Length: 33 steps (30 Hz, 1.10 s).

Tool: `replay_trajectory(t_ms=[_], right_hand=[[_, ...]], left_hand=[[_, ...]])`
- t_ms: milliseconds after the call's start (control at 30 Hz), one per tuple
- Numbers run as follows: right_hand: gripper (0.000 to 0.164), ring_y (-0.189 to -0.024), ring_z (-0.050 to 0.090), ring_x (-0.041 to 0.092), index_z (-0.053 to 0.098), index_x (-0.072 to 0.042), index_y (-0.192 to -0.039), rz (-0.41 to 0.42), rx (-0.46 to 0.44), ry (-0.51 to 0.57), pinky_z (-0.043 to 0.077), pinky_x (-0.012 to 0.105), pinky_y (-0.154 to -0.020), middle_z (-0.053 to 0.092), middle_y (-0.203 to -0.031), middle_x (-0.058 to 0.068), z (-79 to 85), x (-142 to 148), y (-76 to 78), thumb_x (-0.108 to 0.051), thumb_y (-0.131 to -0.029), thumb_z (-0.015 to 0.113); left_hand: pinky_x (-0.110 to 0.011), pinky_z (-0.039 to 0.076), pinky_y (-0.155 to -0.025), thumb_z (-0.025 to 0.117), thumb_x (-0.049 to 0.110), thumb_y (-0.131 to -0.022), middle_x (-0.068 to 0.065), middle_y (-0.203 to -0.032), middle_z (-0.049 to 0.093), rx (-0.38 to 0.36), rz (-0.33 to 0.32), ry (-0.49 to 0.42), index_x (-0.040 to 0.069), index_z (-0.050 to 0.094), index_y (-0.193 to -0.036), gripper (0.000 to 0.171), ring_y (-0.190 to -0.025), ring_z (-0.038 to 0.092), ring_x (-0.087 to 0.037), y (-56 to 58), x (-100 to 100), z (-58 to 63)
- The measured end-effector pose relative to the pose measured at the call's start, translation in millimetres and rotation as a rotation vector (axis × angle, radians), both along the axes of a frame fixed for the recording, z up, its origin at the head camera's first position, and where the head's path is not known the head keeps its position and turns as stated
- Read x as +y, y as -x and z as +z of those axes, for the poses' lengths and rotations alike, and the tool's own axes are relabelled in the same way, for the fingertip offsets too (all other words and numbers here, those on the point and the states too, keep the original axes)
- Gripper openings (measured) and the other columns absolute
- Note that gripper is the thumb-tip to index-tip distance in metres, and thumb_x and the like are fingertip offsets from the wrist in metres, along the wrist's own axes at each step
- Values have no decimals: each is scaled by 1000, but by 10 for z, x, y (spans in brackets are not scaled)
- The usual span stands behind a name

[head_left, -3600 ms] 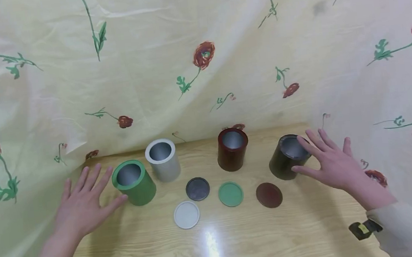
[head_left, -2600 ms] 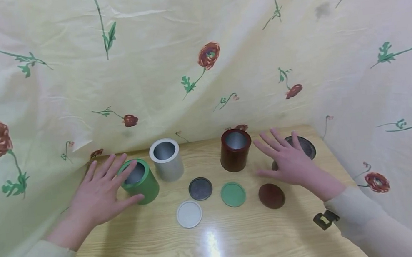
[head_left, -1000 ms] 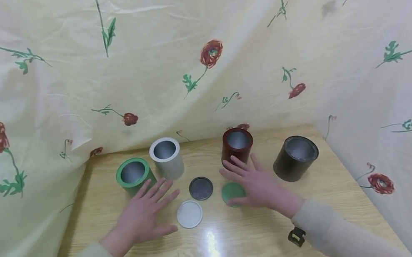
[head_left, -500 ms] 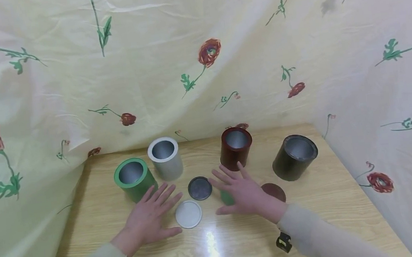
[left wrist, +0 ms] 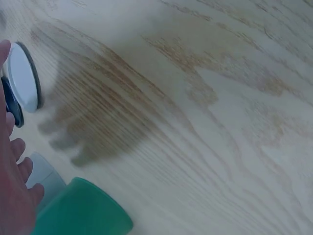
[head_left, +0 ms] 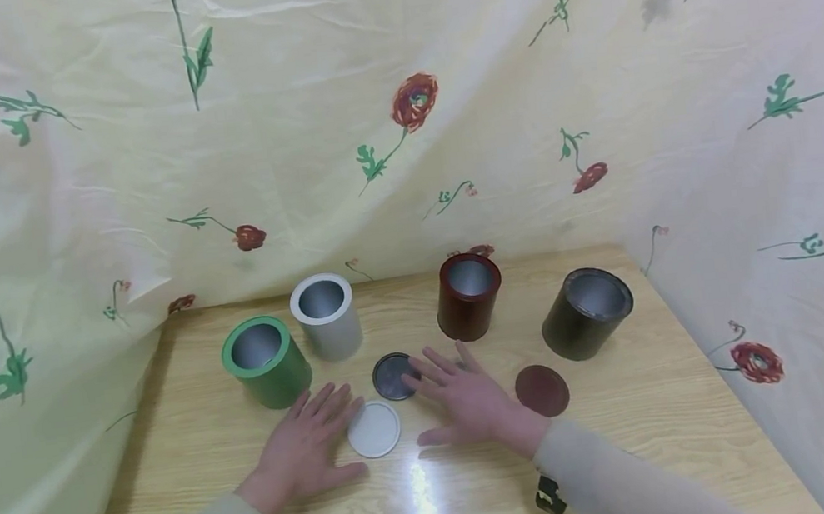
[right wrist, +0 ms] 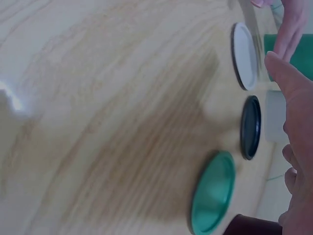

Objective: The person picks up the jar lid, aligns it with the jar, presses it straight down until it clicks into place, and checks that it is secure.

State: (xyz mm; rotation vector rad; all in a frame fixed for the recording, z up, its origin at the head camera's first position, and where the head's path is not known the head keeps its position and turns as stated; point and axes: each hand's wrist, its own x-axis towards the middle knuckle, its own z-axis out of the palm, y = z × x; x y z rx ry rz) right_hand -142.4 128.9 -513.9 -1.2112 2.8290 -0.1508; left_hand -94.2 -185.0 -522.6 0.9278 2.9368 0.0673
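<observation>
My left hand (head_left: 302, 451), fingers spread, hovers over the table left of the white round lid (head_left: 374, 429) and in front of the green canister (head_left: 268, 362). Its shadow falls on the wood in the left wrist view. Also spread, my right hand (head_left: 468, 402) is above the green lid (right wrist: 213, 193), hiding nearly all of it in the head view. Its fingertips overlap the edge of the black lid (head_left: 392, 377) there. Neither hand holds anything. To the right of that hand lies the dark red lid (head_left: 542, 391).
Open-topped canisters stand along the back: a white one (head_left: 328, 318), a dark red one (head_left: 468, 297) and a black one (head_left: 587, 314) at the right. Behind the wooden table (head_left: 628, 452) hangs a flowered cloth (head_left: 309, 134), which also borders both sides.
Both hands have come inward from the outer canisters toward the lids in the middle, fingers staying spread. In the last half second the right hand has shifted a little left. Canisters and lids stay put.
</observation>
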Motion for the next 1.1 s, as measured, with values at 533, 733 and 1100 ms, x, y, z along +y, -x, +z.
replay_trajectory(t_ms=[533, 733, 1100], right_hand=[[88, -163, 22, 35, 47, -21, -163, 9, -32, -32, 15, 73, -126, 34, -173, 8, -215, -164, -128, -76, -96, 58], [87, -163, 22, 34, 47, -24, -163, 9, -25, -62, 16, 72, -127, 32, -174, 7, -254, -185, -157, -78, -96, 55], [83, -162, 26, 33, 53, -26, -159, 17, 26, -92, 20, 69, -127, 35, -173, 7, -322, -175, -186, -80, -96, 53]], left_hand=[[-61, 32, -126, 62, 76, -92, -15, -168, 42, -70, 41, -27, 14, 47, -163, 96, -157, 37, -39, 36, 39, -115], [-60, 33, -126, 62, 75, -92, -14, -168, 43, -70, 58, -22, 13, 47, -163, 95, -156, 37, -38, 37, 39, -126], [-59, 34, -125, 62, 73, -94, -13, -169, 42, -102, 86, -31, 12, 47, -162, 92, -157, 36, -38, 34, 22, -183]])
